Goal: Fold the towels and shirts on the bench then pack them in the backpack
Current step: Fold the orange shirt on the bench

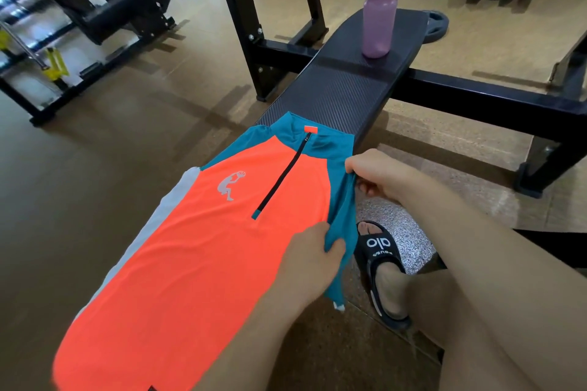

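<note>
Shirt, orange w/ teal shoulders & half-zip, lies front-up on padded surface. Left hand & right hand both pinch its teal sleeve at surface's right edge; pink water bottle upright at far end
</note>
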### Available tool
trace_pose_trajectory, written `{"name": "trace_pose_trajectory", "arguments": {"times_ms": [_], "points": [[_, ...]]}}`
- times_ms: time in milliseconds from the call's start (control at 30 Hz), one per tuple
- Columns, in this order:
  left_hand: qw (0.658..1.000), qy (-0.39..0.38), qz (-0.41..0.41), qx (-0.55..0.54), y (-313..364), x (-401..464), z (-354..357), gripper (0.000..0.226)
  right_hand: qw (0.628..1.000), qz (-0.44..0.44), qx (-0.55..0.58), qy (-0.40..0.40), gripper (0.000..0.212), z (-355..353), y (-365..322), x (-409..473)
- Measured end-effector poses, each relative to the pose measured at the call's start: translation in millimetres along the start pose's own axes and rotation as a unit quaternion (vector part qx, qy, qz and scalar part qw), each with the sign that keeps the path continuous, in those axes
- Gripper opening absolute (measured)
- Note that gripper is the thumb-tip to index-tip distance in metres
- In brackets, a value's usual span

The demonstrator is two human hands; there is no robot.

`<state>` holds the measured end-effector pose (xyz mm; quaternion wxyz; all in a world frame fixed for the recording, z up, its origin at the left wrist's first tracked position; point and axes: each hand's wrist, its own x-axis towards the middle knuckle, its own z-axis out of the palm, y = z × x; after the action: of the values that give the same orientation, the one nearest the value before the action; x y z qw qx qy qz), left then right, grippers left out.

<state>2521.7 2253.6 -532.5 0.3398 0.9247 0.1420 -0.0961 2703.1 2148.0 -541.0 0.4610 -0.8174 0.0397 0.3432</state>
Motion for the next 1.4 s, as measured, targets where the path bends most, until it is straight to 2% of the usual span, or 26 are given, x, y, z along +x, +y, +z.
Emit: {"name": "trace_pose_trajectory", "arguments": {"times_ms": [100,233,333,433,500,567,600,633,700,733,800,867,967,1033,1067,1200,1267,1400], "points": [[0.998,-0.047,0.029,-0.030,-11.5,-4.5,-30.4,0.033,0.996,0.007,-0.088,0.003,0.013,0.2,1.3,-2.3],[0.995,-0.082,0.013,-0.061,-38.0,1.6,-78.3,0.030,0.997,0.006,-0.046,-0.057,0.022,5.1,1.7,-2.2],[0.992,-0.087,-0.014,-0.088,-57.3,8.3,-101.2,0.028,0.999,-0.032,-0.014,-0.006,0.006,8.8,-4.3,-0.2],[0.986,-0.077,-0.056,-0.141,-71.2,12.4,-113.1,0.021,0.998,-0.042,-0.016,0.046,0.008,11.4,-7.6,2.4],[0.975,-0.076,-0.077,-0.193,-80.8,15.5,-118.2,0.023,0.996,-0.048,-0.003,0.071,0.026,15.6,-9.9,5.9],[0.962,-0.054,-0.111,-0.242,-94.4,19.6,-119.0,0.010,0.995,-0.050,0.033,0.073,0.045,19.6,-14.0,6.8],[0.967,-0.022,-0.122,-0.221,-103.6,22.0,-117.3,0.008,0.995,-0.054,0.040,0.069,0.050,22.4,-15.7,5.2],[0.981,0.016,-0.121,-0.154,-115.1,25.2,-113.6,0.007,0.995,-0.064,0.019,0.070,0.052,25.9,-16.7,4.2],[0.993,0.062,-0.103,0.008,-132.7,27.5,-103.0,0.006,0.981,-0.110,-0.122,0.101,0.052,32.9,-19.2,-0.7],[0.992,0.066,-0.089,0.069,-137.8,26.4,-98.1,0.005,0.961,-0.146,-0.199,0.128,0.048,37.2,-21.0,-4.2],[0.987,0.056,-0.057,0.138,-143.6,24.4,-92.3,0.005,0.920,-0.234,-0.282,0.141,0.038,47.4,-26.8,-13.7],[0.982,0.041,-0.033,0.182,-143.6,25.9,-93.2,0.006,0.896,-0.308,-0.312,0.076,0.027,61.6,-32.4,-23.5],[0.974,0.019,-0.025,0.224,-143.0,35.7,-105.2,0.008,0.830,-0.355,-0.428,-0.031,0.029,86.8,-28.5,-29.3],[0.969,0.025,-0.024,0.245,-141.7,46.8,-116.7,0.012,0.784,-0.341,-0.516,-0.049,0.034,97.8,-25.1,-25.7],[0.970,0.036,-0.019,0.239,-140.7,55.0,-123.7,0.016,0.777,-0.336,-0.531,-0.039,0.033,101.3,-26.2,-23.3],[0.972,0.071,0.000,0.224,-141.1,110.9,-149.4,0.035,0.804,-0.343,-0.484,0.033,0.026,110.5,-46.7,-6.4],[0.972,0.046,0.025,0.229,-141.0,148.2,-155.8,0.047,0.802,-0.365,-0.470,0.053,0.034,115.1,-55.0,8.3],[0.975,-0.005,0.065,0.214,-125.9,216.7,-159.2,0.066,0.775,-0.380,-0.503,0.038,0.060,122.9,-61.5,37.2]]}}
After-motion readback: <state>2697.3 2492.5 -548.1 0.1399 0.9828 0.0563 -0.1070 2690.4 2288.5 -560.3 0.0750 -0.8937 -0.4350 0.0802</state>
